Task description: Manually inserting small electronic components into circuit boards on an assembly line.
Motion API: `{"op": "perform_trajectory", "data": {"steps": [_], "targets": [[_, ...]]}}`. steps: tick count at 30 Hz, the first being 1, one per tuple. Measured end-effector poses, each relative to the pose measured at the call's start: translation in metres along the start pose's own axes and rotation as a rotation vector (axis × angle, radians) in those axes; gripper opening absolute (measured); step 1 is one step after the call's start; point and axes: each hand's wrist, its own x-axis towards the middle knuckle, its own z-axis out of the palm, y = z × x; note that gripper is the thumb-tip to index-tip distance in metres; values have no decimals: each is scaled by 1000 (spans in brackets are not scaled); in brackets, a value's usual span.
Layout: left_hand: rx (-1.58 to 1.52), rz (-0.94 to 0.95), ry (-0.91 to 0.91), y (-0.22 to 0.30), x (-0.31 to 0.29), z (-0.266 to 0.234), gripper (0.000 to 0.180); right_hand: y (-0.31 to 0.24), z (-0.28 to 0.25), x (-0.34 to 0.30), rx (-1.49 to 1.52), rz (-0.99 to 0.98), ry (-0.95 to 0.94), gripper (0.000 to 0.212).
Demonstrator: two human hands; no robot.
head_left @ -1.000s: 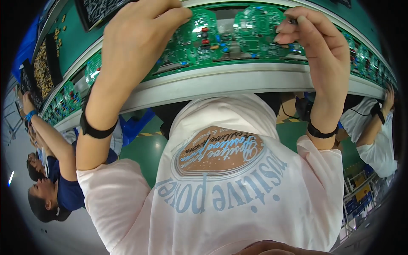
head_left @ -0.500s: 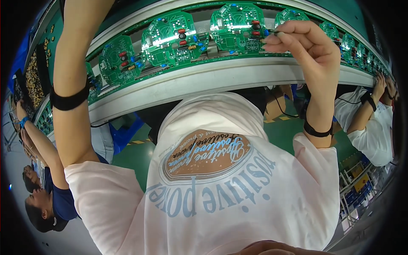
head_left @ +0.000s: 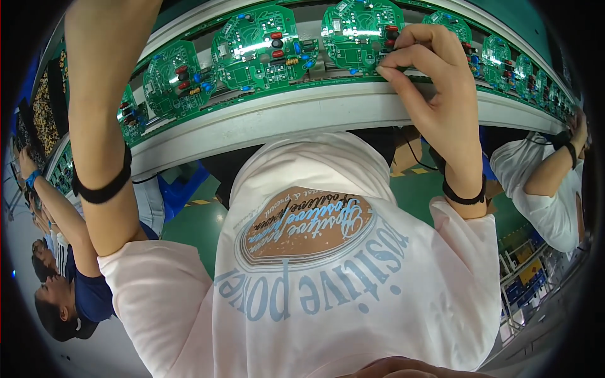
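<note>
My right hand (head_left: 435, 79) is over the right edge of a green circuit board (head_left: 358, 34). Its thumb and index fingertips meet in a pinch low on that board; anything between them is too small to make out. Beside the bent fingers, red and dark components (head_left: 391, 36) stand on the board. My left forearm (head_left: 97, 107), with a black wristband, reaches up past the top edge, so the left hand is out of the picture. Left of the right hand, another green circuit board (head_left: 252, 44) carries red, blue and striped components.
Several more boards run along the line in both directions. A pale metal rail (head_left: 283, 116) borders it on my side. Bins of small yellowish parts (head_left: 47, 120) stand at the far left. A co-worker in dark blue (head_left: 94, 293) is at the left, another in white (head_left: 539, 208) at the right.
My right hand has shifted slightly left and down, its pinch moving to the board's lower right. My left hand has left the view at the top. The boards appear slightly farther right.
</note>
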Motion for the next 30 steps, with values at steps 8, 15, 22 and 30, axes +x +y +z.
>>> {"op": "perform_trajectory", "data": {"steps": [8, 15, 22, 30], "targets": [[-210, -236, -209, 18, -30, -13, 15, -6, -8, 6, -179, -162, -29, 15], [-253, -305, -332, -8, -76, -19, 12, -8, -12, 10, -250, -285, -70, 17], [-36, -230, -442, -9, -85, -23, 10, -5, -14, 13, -297, -319, -100, 17], [-69, -122, -325, -27, -95, -27, 18, -5, -17, 14, -307, -318, -120, 19]]}}
